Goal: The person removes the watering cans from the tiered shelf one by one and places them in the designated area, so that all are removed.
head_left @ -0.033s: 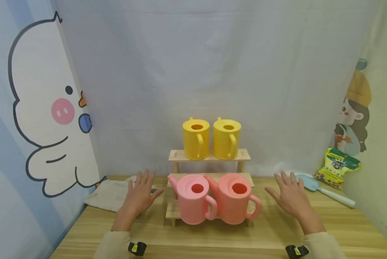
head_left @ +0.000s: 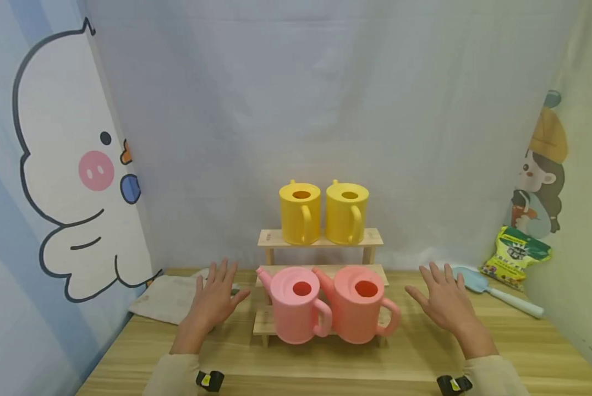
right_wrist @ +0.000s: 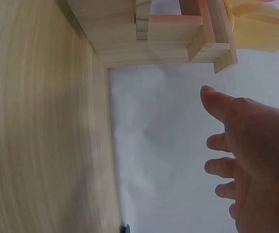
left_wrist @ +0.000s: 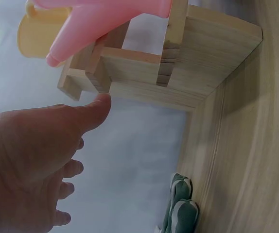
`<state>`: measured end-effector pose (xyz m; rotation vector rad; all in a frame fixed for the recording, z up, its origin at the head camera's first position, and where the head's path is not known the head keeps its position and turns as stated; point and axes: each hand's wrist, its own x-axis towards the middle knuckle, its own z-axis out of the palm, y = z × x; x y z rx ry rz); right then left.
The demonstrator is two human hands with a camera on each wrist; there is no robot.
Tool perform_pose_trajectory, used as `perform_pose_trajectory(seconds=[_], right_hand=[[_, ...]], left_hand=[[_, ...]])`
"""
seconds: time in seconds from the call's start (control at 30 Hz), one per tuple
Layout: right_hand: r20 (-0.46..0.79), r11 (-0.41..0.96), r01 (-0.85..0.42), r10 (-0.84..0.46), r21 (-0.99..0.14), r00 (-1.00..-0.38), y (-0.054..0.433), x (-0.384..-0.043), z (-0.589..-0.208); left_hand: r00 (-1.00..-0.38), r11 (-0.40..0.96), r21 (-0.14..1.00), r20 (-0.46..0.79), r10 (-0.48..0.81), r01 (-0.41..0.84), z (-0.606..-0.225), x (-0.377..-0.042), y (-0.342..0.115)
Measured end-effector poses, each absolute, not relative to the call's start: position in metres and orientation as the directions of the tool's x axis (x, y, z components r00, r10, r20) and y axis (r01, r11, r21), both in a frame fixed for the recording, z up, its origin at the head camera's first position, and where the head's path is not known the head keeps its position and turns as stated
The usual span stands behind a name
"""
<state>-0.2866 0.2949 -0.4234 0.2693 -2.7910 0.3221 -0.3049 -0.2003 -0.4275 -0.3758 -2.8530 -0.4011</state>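
Observation:
My left hand [head_left: 214, 297] is held over the left of the table with its fingers straight and spread, partly covering a beige cloth [head_left: 159, 297]. My right hand [head_left: 444, 300] hovers on the other side, fingers also extended, holding nothing. Between them stands a stepped wooden rack [head_left: 272, 237]. On its lower part sit a pink watering can [head_left: 293, 319] and a coral watering can [head_left: 352, 322], spouts to the left and handles to the right. Two yellow watering cans, a left one [head_left: 291, 220] and a right one [head_left: 338, 220], stand on the top step. Neither hand touches the rack.
A light-blue shovel [head_left: 514, 300] lies at the right rear, beside a green and yellow bag [head_left: 516, 253]. Fabric walls [head_left: 350, 99] enclose the wooden table [head_left: 296, 366]. Low in the left wrist view is a green-and-white bundle [left_wrist: 183, 216].

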Motion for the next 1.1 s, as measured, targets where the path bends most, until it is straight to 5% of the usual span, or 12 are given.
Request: perform_pose_trajectory(seconds=[0.57,1.1], right_hand=[[0.329,0.95,-0.224,-0.145,-0.218,-0.933,0.294,-0.285,-0.423],[0.379,0.896,-0.311,-0.182,-0.316,-0.908,0.288,-0.283,-0.408]], left_hand=[[-0.935,0.916,0.256,0.255,0.245,0.31,-0.432,-0.305,-0.2],[-0.916,0.751,0.525,0.25,0.314,0.401,-0.435,-0.317,-0.199]])
